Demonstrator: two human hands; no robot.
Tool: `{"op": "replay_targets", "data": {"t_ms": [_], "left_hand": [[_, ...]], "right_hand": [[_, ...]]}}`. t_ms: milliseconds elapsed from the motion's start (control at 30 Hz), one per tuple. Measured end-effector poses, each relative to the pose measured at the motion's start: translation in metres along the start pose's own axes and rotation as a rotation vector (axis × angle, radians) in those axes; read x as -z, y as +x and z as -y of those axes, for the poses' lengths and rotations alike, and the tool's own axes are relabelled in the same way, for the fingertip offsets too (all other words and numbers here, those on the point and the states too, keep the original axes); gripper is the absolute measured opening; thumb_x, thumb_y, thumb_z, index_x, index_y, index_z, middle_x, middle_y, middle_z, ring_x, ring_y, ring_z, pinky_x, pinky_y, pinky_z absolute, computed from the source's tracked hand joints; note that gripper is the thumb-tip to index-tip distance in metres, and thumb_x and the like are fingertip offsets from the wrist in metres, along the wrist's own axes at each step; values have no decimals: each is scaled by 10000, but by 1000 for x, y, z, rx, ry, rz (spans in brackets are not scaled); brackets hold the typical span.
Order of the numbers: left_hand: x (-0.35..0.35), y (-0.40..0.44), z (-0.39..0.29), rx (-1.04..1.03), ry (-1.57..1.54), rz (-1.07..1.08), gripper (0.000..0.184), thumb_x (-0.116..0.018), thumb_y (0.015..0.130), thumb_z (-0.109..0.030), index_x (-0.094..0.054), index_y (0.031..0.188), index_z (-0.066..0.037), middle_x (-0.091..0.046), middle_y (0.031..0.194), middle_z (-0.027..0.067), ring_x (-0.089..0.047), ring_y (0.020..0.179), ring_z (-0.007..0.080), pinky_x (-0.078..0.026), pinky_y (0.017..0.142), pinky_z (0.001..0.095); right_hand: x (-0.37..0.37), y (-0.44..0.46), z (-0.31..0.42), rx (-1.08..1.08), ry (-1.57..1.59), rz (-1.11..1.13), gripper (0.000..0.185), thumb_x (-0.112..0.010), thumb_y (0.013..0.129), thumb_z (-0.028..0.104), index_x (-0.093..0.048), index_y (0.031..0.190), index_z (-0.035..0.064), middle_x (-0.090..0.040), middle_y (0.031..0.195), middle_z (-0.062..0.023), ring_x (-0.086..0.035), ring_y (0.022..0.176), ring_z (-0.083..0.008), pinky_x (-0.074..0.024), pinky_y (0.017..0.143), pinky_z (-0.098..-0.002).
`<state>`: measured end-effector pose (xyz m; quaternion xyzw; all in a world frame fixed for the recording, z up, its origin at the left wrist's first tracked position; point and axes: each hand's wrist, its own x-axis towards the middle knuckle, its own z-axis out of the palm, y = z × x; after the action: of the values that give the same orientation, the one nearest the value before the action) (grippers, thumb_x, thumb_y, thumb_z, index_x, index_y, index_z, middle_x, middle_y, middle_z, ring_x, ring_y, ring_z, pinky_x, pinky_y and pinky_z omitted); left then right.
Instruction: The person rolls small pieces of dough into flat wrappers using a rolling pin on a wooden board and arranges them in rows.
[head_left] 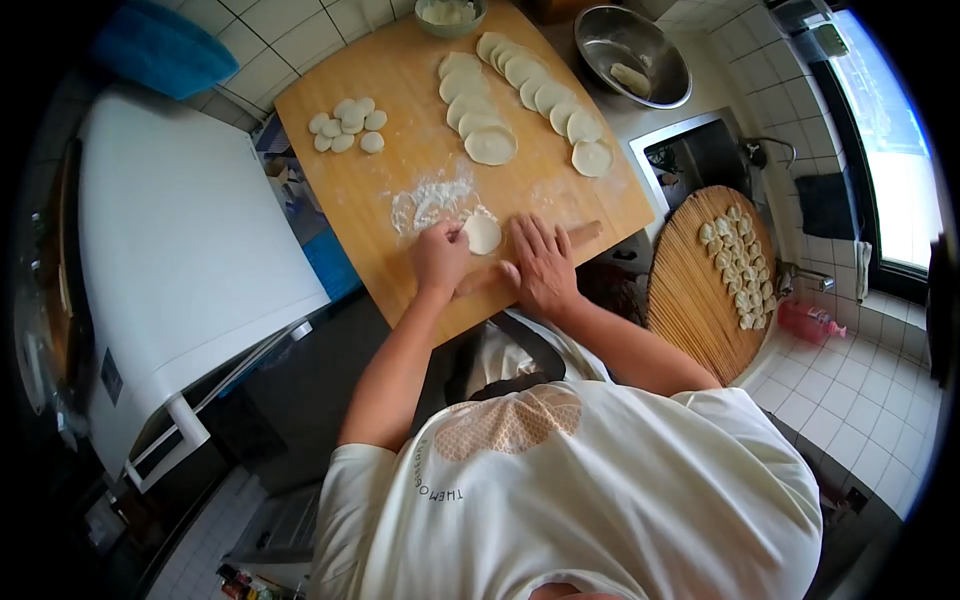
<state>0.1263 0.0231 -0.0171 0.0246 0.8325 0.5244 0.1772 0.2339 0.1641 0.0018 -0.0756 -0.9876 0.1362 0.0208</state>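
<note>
A small round dumpling wrapper (pixel 482 235) lies near the front of the wooden board (pixel 380 190). My left hand (pixel 441 258) pinches its left edge between thumb and fingers. Flat across a wooden rolling pin (pixel 583 234) rests my right hand (pixel 541 262), fingers stretched out. The pin lies slantwise along the board's near edge, its middle hidden under that hand. Loose white flour (pixel 435 203) is scattered just beyond the wrapper. Farther back are two overlapping rows of rolled wrappers (pixel 491 145), (pixel 592 158) and a cluster of small dough pieces (pixel 352 118).
A bowl (pixel 450 17) stands at the board's far edge. A steel basin (pixel 672 88) holds a dough lump (pixel 630 80). Beside the sink (pixel 655 150), a round slatted tray (pixel 690 290) carries several filled dumplings (pixel 738 262). A white appliance (pixel 190 210) stands left.
</note>
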Motion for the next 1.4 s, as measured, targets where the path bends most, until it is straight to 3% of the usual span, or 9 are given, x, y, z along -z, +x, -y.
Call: {"op": "replay_targets", "data": {"t_ms": [100, 200, 467, 633, 800, 1000, 1133, 1267, 1400], "left_hand": [[0, 0, -41, -79, 435, 124, 172, -623, 760, -166, -666, 747, -1, -639, 757, 212, -635, 735, 366, -495, 634, 423], [-7, 27, -43, -85, 454, 93, 168, -625, 752, -174, -669, 747, -12, -637, 771, 213, -622, 750, 385, -492, 645, 442], [7, 0, -2, -6, 58, -1, 131, -623, 738, -117, -676, 808, -19, -667, 749, 152, -659, 690, 276, -511, 652, 351], [-1, 7, -45, -46, 464, 112, 164, -601, 758, -154, -659, 815, -11, -636, 818, 215, -610, 784, 400, -494, 661, 448], [1, 32, -31, -115, 466, 114, 149, -611, 759, -144, -673, 804, -16, -649, 783, 200, -634, 741, 370, -505, 660, 418], [8, 2, 4, -14, 99, 17, 157, -604, 760, -117, -677, 829, 5, -671, 773, 165, -670, 728, 284, -514, 658, 362], [9, 5, -49, 13, 521, 138, 157, -608, 768, -146, -675, 822, -15, -656, 774, 199, -659, 744, 323, -517, 661, 399], [5, 35, -37, -72, 507, 125, 146, -621, 764, -155, -681, 802, -28, -651, 782, 197, -640, 739, 363, -508, 664, 423], [11, 28, 6, 43, 115, 21, 160, -633, 750, -140, -683, 830, -11, -670, 762, 168, -667, 725, 289, -513, 650, 372]], "right_hand": [[3, 64, 4, -10, -10, -59, 554, -466, 898, 395, -415, 1347, 74, -352, 1440, -124, -295, 1349, -264, -195, 1089, -522], [-6, 107, 5, -45, -53, -243, 549, -477, 889, 389, -425, 1331, 69, -371, 1419, -137, -329, 1318, -283, -234, 1068, -529], [6, -22, 9, -15, 2, -15, 573, -506, 876, 399, -429, 1339, 69, -387, 1411, -126, -316, 1335, -263, -186, 1091, -495], [-6, 79, 7, -41, -29, -135, 568, -440, 900, 411, -409, 1348, 62, -327, 1458, -134, -285, 1357, -271, -207, 1083, -531], [-1, 68, 10, -92, 21, -135, 578, -443, 902, 421, -401, 1354, 63, -319, 1460, -149, -270, 1364, -281, -194, 1088, -526], [-2, -13, 12, -32, -11, -25, 567, -494, 879, 409, -441, 1322, 60, -357, 1431, -143, -291, 1353, -267, -214, 1077, -510], [-8, 72, 11, -8, -40, -174, 549, -483, 884, 398, -449, 1307, 50, -367, 1423, -145, -296, 1348, -272, -219, 1073, -515], [-9, 97, 13, -86, -16, -235, 552, -484, 885, 406, -450, 1304, 49, -358, 1428, -149, -294, 1348, -277, -217, 1074, -519], [-2, 7, 13, -10, -19, -33, 593, -493, 880, 424, -430, 1329, 41, -355, 1430, -143, -294, 1347, -271, -210, 1082, -507]]}}
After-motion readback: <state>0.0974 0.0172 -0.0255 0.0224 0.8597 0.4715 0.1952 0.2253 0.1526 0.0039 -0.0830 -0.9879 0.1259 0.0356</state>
